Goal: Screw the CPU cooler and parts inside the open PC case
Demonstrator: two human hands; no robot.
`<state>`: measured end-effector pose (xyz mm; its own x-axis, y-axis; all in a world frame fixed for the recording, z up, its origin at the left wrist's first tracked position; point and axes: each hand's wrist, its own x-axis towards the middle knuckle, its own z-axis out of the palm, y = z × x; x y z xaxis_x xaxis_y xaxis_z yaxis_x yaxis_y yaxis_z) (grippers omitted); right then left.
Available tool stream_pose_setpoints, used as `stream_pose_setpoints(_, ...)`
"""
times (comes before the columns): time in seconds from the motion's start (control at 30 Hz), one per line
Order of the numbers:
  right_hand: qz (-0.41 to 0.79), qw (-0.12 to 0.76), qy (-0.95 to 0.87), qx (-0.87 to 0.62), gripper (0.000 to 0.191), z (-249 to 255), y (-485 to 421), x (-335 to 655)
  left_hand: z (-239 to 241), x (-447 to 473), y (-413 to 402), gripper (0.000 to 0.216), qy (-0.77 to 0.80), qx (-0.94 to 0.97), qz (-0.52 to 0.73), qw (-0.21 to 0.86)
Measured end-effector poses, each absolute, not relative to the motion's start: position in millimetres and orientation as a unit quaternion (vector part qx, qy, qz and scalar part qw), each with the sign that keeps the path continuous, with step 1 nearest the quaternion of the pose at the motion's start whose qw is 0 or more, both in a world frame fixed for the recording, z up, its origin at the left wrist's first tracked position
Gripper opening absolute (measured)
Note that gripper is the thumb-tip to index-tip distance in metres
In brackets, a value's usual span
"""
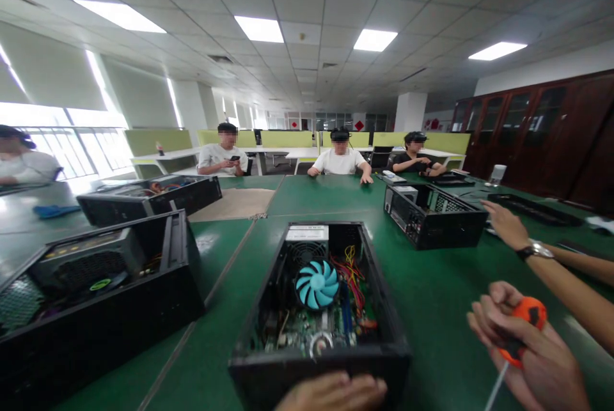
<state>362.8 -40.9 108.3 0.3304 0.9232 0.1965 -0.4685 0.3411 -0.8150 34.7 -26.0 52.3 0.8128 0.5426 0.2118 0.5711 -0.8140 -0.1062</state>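
Standing by the green bench [432, 309] and reading from the left, I see two other opened cases [96, 296] lying well apart from the work. The open computer case [268, 283] sits in the middle, straight in front of the person, with its blue fan [316, 284] and a tangle of red and yellow wires [352, 267] exposed. The left hand [336, 392] lies flat on the near wall of that case, fingers spread and unclenched, pressing rather than grasping. That seems the right way to brace it, provided the palm stays on the rim and off the board. Over to the right, the right hand [532, 360] has its grip clenched around the orange handle of a screwdriver [527, 318], whose thin shaft points down toward the bench, clear of the case. For good control I would want that grip looser at the fingertips, and the tip brought in squarely from above, away from the wires. Beyond it a co-worker's arm [566, 277] with a wristwatch [537, 250] reaches across the bench, apart from both hands.
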Motion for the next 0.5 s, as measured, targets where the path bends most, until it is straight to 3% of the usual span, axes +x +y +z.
stream_pose_setpoints(0.13,0.496,0.746,-0.313,-0.316,0.021,98,-41,362,91,57,102,0.036,-0.504,-0.863,0.001,0.001)
stream_pose_setpoints(0.23,0.564,0.655,-0.389,-0.320,0.030,74,-40,342,105,84,163,0.037,-0.592,-0.806,-0.004,-0.002)
stream_pose_setpoints(0.37,0.591,0.552,-0.463,-0.363,0.046,38,-38,309,91,85,165,0.033,-0.641,-0.766,-0.039,-0.015)
stream_pose_setpoints(0.5,0.634,0.480,-0.458,-0.397,0.060,25,-36,283,60,37,123,0.050,-0.662,-0.738,-0.120,-0.054)
